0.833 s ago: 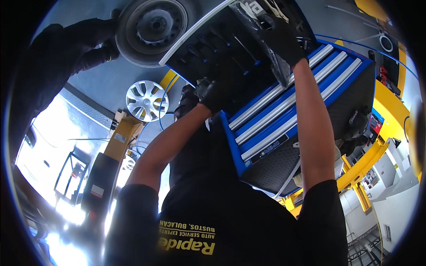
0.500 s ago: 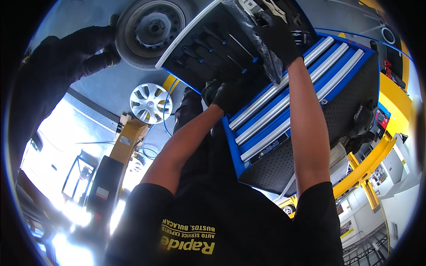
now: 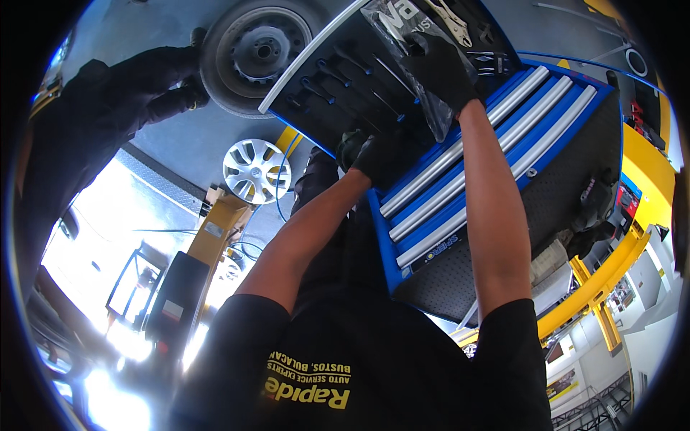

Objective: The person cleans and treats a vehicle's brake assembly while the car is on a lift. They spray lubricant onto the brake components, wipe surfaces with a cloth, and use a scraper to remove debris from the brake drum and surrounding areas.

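Both hands in black gloves, arms stretched out over the open top drawer (image 3: 338,79) of a blue metal tool cabinet (image 3: 496,144). Right hand (image 3: 440,66) lies fingers curled on a clear plastic bag (image 3: 413,57) in the drawer; cannot tell if it pinches the bag. Left hand (image 3: 377,154) sits at the drawer's front edge, fingers bent, grip unclear. Black wrenches (image 3: 327,75) lie in rows in the drawer beside the bag. Grey steel wheel (image 3: 255,54) beyond the drawer.

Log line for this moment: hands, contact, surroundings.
left hand: at open tool drawer front | right hand: on plastic bag | wheel beyond
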The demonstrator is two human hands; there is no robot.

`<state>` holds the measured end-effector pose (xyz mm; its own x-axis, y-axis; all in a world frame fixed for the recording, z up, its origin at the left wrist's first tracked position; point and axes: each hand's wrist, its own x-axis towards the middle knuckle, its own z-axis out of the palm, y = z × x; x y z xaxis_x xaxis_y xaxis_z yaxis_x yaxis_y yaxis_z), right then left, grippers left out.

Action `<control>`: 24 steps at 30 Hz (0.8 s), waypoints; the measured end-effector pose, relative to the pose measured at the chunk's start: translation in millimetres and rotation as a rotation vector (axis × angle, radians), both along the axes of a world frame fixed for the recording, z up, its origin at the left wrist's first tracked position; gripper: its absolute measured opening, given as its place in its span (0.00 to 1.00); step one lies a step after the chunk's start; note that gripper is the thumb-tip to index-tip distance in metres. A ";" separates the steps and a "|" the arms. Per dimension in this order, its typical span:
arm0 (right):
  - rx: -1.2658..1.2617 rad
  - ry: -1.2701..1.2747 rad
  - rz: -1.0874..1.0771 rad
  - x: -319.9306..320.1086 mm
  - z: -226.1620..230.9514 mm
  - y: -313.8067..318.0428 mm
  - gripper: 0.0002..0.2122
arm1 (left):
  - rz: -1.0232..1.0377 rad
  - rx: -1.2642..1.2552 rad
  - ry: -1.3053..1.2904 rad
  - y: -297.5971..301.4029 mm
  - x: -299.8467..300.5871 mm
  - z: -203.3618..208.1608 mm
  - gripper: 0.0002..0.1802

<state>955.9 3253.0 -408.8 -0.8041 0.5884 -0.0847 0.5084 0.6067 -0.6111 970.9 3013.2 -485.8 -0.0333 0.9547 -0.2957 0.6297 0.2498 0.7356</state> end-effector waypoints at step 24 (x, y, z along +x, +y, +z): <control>-0.216 -0.780 0.484 3.3 18.5 -59.4 0.28 | 0.208 -0.404 0.238 -70.2 -235.7 1.2 0.20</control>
